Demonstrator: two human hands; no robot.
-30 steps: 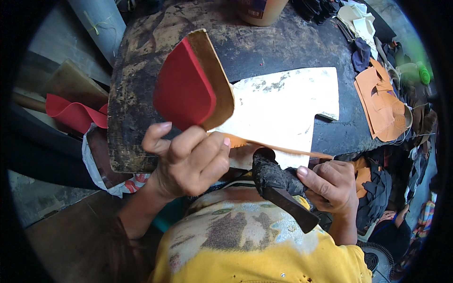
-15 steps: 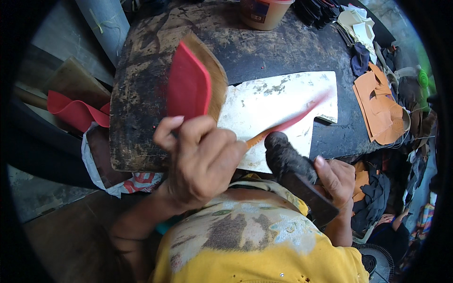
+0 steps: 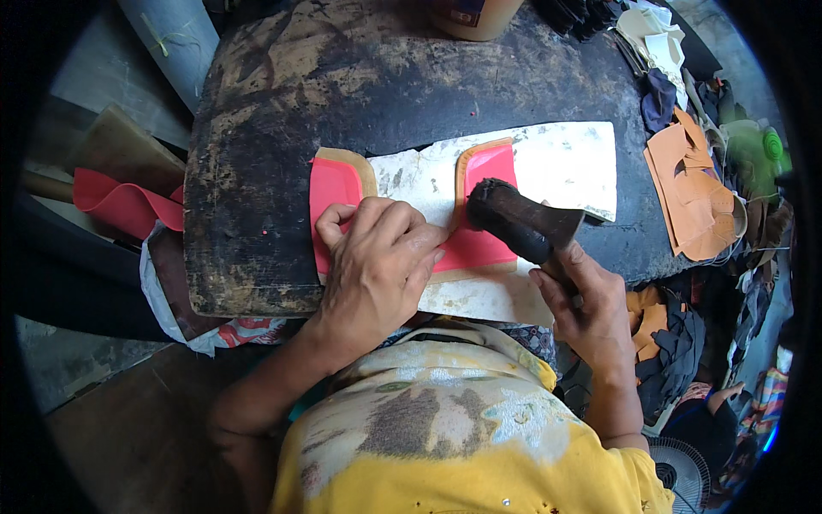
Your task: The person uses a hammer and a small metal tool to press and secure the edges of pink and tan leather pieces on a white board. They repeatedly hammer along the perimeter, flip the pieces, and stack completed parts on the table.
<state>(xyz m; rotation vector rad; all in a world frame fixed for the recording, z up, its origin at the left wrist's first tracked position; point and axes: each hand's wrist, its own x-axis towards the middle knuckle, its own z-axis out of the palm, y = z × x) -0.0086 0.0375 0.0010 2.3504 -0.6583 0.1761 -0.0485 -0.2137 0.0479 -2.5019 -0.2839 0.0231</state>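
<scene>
A red leather piece with a tan border (image 3: 336,188) lies flat on a white slab (image 3: 556,171) on the dark worn workbench (image 3: 257,128). My left hand (image 3: 377,257) presses down on its middle, fingers spread over the red surface. My right hand (image 3: 586,300) grips the handle of a dark hammer (image 3: 514,218), whose head rests on the right part of the red piece (image 3: 488,167).
Tan leather cut-outs (image 3: 693,197) lie at the right of the bench, with dark scraps below them. A loose red strip (image 3: 120,201) hangs at the left. A brown container (image 3: 475,13) stands at the far edge. A grey pipe (image 3: 171,43) runs at the upper left.
The red piece was held up, folded, in my left hand; now it lies flat on the white slab under my palm. The hammer has come down from near my lap onto the piece.
</scene>
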